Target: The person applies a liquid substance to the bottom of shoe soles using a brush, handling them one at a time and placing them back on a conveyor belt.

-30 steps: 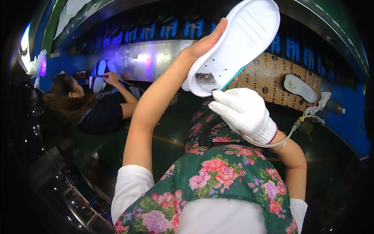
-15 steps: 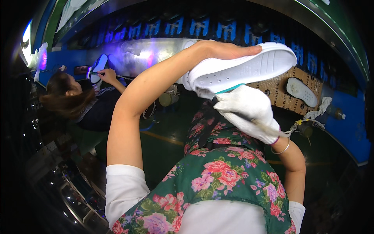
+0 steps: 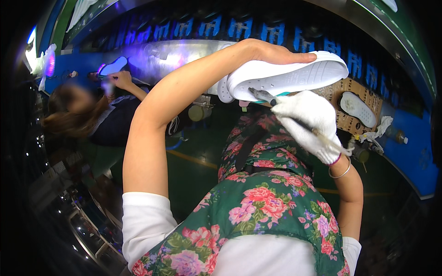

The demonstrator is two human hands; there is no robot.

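Observation:
My bare left hand grips the far edge of a white shoe sole, fingers hidden behind it and the thumb along its upper rim. The sole is tilted, its hollow inner face with small holes turned toward me. In a white glove, my right hand is closed around a brush. Its dark tip touches or lies very near the sole's inner face at the left end, and its handle sticks out behind the glove. A strip of teal shows between glove and sole.
Another white holed piece lies behind my left wrist. On a printed cardboard sheet at the right rests a white sole, with a crumpled cloth beside it. A co-worker at the left handles a sole. Blue racks line the back.
The brush has moved from the sole's lower left edge onto its inner face. My right hand has shifted slightly right, and the sole is tilted a little differently.

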